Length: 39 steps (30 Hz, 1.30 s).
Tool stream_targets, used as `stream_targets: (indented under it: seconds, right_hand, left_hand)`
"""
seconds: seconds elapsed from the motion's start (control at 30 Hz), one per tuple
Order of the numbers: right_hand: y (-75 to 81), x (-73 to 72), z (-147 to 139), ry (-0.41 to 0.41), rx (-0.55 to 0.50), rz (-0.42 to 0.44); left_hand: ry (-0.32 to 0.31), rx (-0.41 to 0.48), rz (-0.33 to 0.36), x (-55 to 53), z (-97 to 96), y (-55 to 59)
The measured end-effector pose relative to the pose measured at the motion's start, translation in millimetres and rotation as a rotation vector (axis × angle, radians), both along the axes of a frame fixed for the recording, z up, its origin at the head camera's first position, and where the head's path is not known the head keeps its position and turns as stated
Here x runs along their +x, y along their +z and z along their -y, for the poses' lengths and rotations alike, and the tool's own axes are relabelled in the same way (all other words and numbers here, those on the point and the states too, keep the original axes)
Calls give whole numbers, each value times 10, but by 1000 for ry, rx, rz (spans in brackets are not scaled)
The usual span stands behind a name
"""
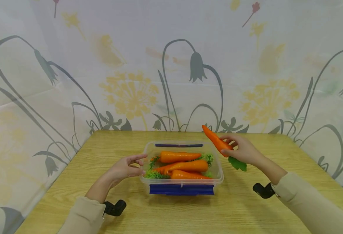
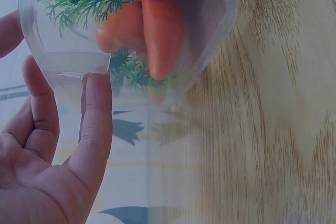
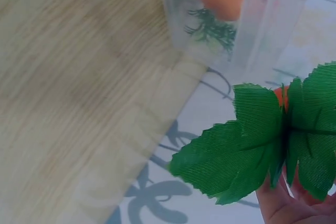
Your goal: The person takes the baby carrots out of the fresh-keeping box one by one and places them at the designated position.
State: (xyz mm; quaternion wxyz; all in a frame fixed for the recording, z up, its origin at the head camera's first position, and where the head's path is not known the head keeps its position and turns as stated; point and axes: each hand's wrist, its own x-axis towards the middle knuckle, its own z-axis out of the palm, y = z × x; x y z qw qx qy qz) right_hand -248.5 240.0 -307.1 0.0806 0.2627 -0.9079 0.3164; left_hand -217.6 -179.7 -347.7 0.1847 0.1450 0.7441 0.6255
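Note:
A clear plastic box (image 1: pixel 218 175) with blue clips stands on the table, holding several orange carrots (image 1: pixel 189 166) with feathery green tops. My left hand (image 1: pixel 128 167) is at the box's left side, fingers extended; in the left wrist view its fingertips (image 2: pixel 97 90) touch the rim by a clear tab. Above the box's right edge, my right hand (image 1: pixel 243 149) pinches another carrot (image 1: pixel 213 138) between thumb and fingers. That carrot tilts, tip up and to the left, its broad green leaves (image 3: pixel 226 145) hanging below the hand. Those leaves hide most of the carrot in the right wrist view.
The wooden table (image 1: pixel 124 208) extends around the box on all sides. Behind it hangs a pale curtain (image 1: pixel 171 81) printed with grey and yellow flowers. A black wrist camera (image 1: pixel 115 208) sits at the left cuff and a second black camera (image 1: pixel 263 190) at the right.

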Motion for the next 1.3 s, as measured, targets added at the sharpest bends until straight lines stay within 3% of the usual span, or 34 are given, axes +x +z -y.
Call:
stream_targets:
  seconds: [0.43,0.93,1.3]
  right_hand:
    - [-294,43,-182,-158,-54,64]
    - [-570,35,-245,-237,-77,119]
    - [-719,-46,-317,-272,-41,211]
  left_hand:
    - [8,-9,-7,2,4,-11]
    - [13,-12,-7,-8,-8,-6]
    - [14,-13,-8,-15,-6,-11]
